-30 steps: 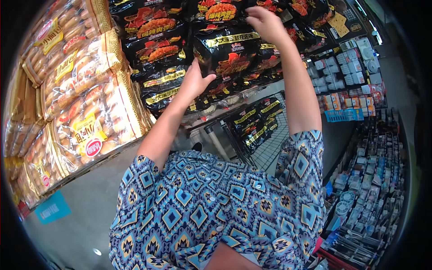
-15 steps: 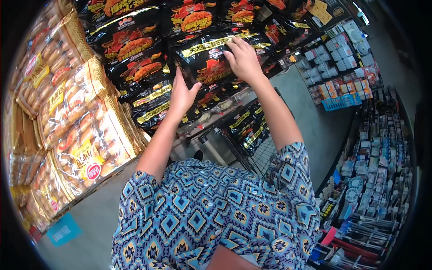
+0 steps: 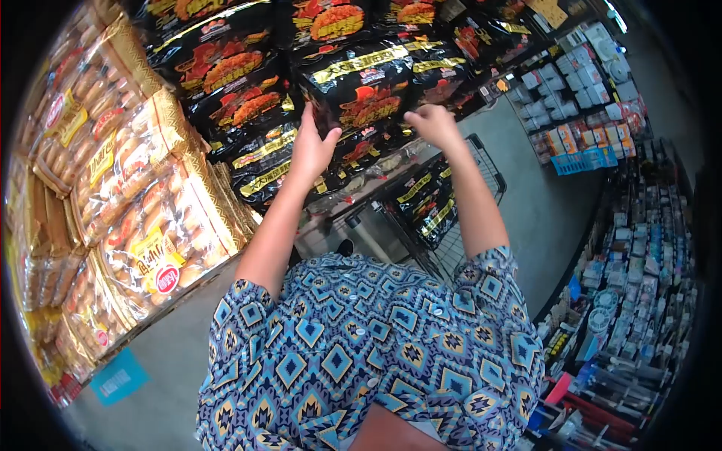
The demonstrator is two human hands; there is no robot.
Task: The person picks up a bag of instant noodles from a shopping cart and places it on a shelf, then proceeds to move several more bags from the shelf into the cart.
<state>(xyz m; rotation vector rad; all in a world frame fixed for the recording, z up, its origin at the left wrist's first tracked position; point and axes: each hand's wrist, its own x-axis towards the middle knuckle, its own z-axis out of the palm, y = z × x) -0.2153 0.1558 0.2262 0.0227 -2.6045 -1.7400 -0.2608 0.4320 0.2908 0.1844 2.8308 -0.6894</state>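
Observation:
A black snack bag [image 3: 368, 90] with a yellow banner and a red-orange food picture lies on top of a pile of matching bags, in the upper middle of the head view. My left hand [image 3: 310, 150] is at the bag's lower left side, fingers stretched upward and thumb apart; the fingertips seem to touch its edge. By the bag's lower right corner is my right hand [image 3: 436, 126], its thumb side pointing left. Its fingers are blurred, and whether they touch the bag cannot be made out.
Clear-and-gold packs of small bread rolls [image 3: 150, 203] are stacked at the left. A wire shopping cart [image 3: 451, 252] holding black bags [image 3: 425, 203] stands below the shelf edge. Racks of small goods [image 3: 624, 278] line the right, with grey floor [image 3: 526, 188] between.
My right hand has come off the top of the black snack bag and moved down and right to its corner. My left hand stays at the bag's left side.

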